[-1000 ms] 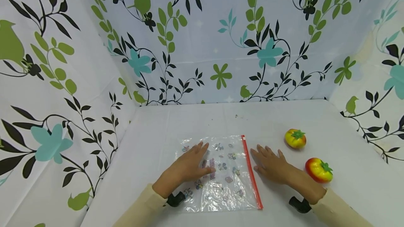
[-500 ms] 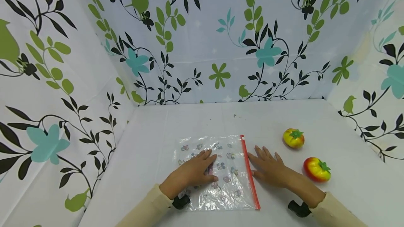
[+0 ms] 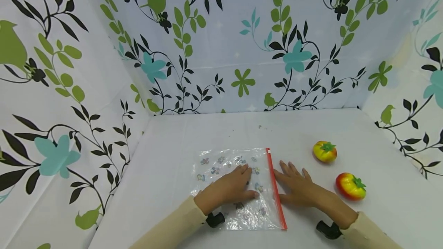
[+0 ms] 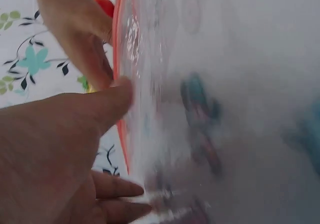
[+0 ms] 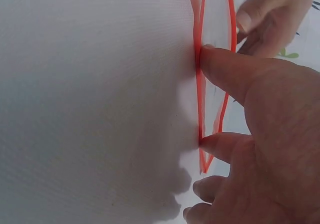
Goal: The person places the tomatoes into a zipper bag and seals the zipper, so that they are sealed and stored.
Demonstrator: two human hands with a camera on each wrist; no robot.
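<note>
A clear plastic zip bag (image 3: 259, 214) with small printed figures lies flat on the white table, its red zip strip (image 3: 275, 187) along the right side. My left hand (image 3: 230, 187) rests on top of the bag with fingers extended, covering its middle. Just past the red strip is my right hand (image 3: 295, 185), palm down and fingers spread. In the right wrist view, its thumb and a finger touch the red zip edge (image 5: 200, 98). Neither hand is curled round anything. The left wrist view shows the left thumb over the bag near the strip.
Two toy fruits with green leafy tops stand to the right: a mostly yellow one (image 3: 324, 152) farther back and a red-and-yellow one (image 3: 350, 186) beside the right forearm. Patterned cloth (image 3: 221, 41) with leaves and birds surrounds the table (image 3: 173, 141) at the back and sides.
My left hand has slid rightward across the bag, toward the red strip. My right hand has shifted slightly until its fingertips meet the strip. Both fruits stay put.
</note>
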